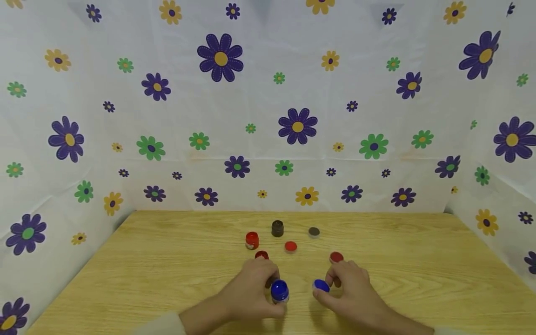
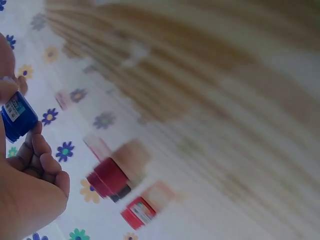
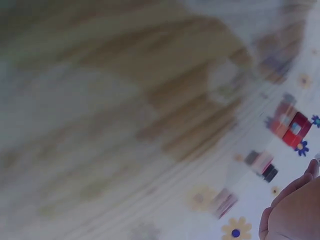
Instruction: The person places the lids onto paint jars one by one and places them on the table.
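My left hand grips an uncapped jar of blue paint between thumb and fingers, its blue top facing up. In the left wrist view the label of this blue jar shows. To the right, my right hand pinches a round blue-coated lid between thumb and fingers, apart from the jar. The right wrist view catches only part of the right hand; the lid is hardly seen there. Just beyond the left hand stands a dark red paint jar, partly hidden by it. A dark red lid lies beyond the right fingers.
Farther back on the wooden table stand an uncapped bright red jar and a dark brown or black jar. A red lid and a dark grey lid lie near them. A flower-print cloth encloses the back and sides.
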Motion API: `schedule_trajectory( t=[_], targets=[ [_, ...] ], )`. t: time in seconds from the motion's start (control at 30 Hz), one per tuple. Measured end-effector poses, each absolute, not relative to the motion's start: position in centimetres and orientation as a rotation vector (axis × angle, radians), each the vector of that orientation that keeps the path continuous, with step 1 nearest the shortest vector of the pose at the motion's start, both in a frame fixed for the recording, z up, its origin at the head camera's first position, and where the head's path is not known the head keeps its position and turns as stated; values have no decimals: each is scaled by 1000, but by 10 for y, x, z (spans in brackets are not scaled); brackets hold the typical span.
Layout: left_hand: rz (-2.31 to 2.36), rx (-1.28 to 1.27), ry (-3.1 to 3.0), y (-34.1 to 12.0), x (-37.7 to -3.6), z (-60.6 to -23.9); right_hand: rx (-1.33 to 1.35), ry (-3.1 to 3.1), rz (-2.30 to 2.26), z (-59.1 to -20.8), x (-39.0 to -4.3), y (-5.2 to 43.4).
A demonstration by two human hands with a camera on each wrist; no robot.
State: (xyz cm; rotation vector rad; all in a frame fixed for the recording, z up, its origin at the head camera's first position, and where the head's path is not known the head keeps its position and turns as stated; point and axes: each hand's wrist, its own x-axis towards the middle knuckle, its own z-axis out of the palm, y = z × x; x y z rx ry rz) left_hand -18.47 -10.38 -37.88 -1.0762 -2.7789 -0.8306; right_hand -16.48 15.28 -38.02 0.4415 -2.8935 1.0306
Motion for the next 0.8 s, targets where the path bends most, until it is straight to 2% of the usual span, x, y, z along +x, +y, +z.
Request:
schedule_trajectory(
  t=[0.27, 0.53, 0.8],
  targets=[
    [-1038, -1068, -2823, -85, -185, -379, 396, -2767, 1310, -377, -162, 136],
    [-484, -1141, -2825, -79, -183, -383, 759, -2520, 734, -393, -169, 138],
    [-381, -1181, -2796, -77, -183, -387, 830, -2575, 647, -395, -170, 136]
  ],
)
